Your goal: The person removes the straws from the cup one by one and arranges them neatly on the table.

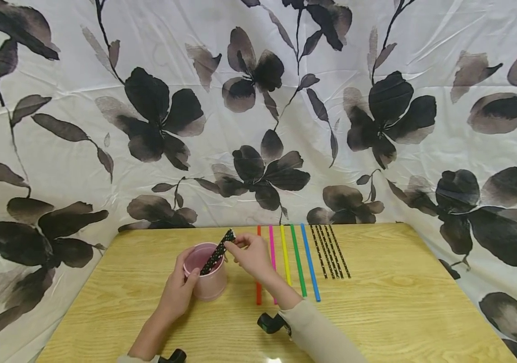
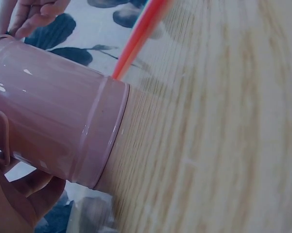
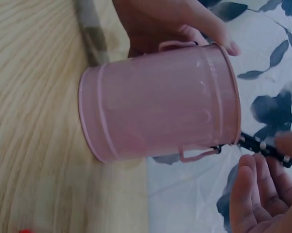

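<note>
A small pink pail [image 1: 210,285] with loop handles on its sides stands on the wooden table. My left hand [image 1: 178,287] holds it by the side, the thumb near the rim and the fingers behind. Leaning out of the pail is a black bundle of straws [image 1: 216,254] with light dots; its lower end is inside the pail. My right hand [image 1: 251,254] pinches the upper part of this bundle between thumb and fingers, above the rim. In the right wrist view the dotted straws [image 3: 262,145] show beside the fingers. How many straws are in the bundle I cannot tell.
Right of the pail lie a red straw [image 1: 259,292], a pink straw [image 1: 272,252], a yellow straw [image 1: 285,252], a green straw [image 1: 299,262] and a blue straw [image 1: 310,262]. Several thin black dotted straws [image 1: 329,252] lie beyond them. A flowered cloth [image 1: 258,101] hangs behind the table.
</note>
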Demonstrator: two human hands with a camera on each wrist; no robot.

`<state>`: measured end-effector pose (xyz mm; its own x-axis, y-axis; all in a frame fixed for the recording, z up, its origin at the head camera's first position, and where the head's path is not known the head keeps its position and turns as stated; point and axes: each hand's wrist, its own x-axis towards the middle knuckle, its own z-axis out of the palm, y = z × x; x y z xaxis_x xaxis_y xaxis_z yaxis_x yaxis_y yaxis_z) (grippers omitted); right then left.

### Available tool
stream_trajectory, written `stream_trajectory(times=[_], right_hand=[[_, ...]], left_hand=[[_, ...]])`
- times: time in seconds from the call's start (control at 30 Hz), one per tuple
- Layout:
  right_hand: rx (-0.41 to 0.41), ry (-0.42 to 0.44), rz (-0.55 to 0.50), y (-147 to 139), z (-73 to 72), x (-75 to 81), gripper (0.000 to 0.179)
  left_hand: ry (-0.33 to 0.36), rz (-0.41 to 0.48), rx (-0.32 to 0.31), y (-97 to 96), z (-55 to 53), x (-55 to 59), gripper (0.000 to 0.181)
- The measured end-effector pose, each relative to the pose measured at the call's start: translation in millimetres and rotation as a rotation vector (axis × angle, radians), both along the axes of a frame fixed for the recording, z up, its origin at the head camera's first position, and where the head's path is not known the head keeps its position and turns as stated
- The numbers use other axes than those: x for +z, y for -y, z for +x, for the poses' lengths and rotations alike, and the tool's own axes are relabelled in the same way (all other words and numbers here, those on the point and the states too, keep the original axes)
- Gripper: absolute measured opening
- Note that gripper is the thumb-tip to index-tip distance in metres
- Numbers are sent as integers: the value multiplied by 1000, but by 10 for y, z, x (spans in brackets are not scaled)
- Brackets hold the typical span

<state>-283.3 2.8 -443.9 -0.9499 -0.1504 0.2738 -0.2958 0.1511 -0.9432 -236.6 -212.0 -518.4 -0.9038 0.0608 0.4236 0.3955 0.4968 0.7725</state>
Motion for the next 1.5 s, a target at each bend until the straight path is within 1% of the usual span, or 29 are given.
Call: stream_trajectory(times=[0.13,0.23,0.33,0.43,0.47,0.57,0.67,0.73,0.83,0.9,0.97,1.07,1.17,1.3,1.4,1.5], right_hand=[[-33,-18,1,63,-22,1,14],[-50,-8,-20,108,-29,7,12],[-51,23,-78,93,96,163,10],[-40,29,-143,44,202,314,9],[-30,26,-171,31,215,340,8],[6,1,-263,-16,129,258,8],[11,-26,-381,-83,67,196,10],[-15,-65,-465,-145,74,221,12],[-86,-111,-576,-255,95,293,16],[-131,-122,-620,-343,115,345,19],[-166,-99,-631,-435,142,378,22],[-172,-35,-603,-572,210,384,26],[-139,45,-536,-711,282,324,27],[-102,135,-400,-915,362,174,31],[-89,172,-281,-1070,432,55,40],[-79,196,-185,-1226,504,-57,38]], left_hand=[[-10,-3,0,2,-20,2,52],[-12,-6,-1,13,-26,5,52],[-4,-5,5,9,-18,-3,52],[-8,-4,15,-3,-12,-9,52],[-14,-5,19,-5,-11,-4,52],[-27,-10,23,-10,-11,3,52],[-24,-10,20,-20,-5,11,52],[-15,-15,18,-22,-3,14,52],[-5,-11,13,-23,-2,20,52],[-2,-7,10,-21,-5,22,52],[0,-6,9,-19,-7,22,52],[7,-16,15,-15,-11,24,52],[16,-18,22,-14,-12,34,51],[19,-6,15,-24,-15,55,51],[15,-9,11,-31,-16,60,51],[4,-14,12,-25,-23,45,51]])
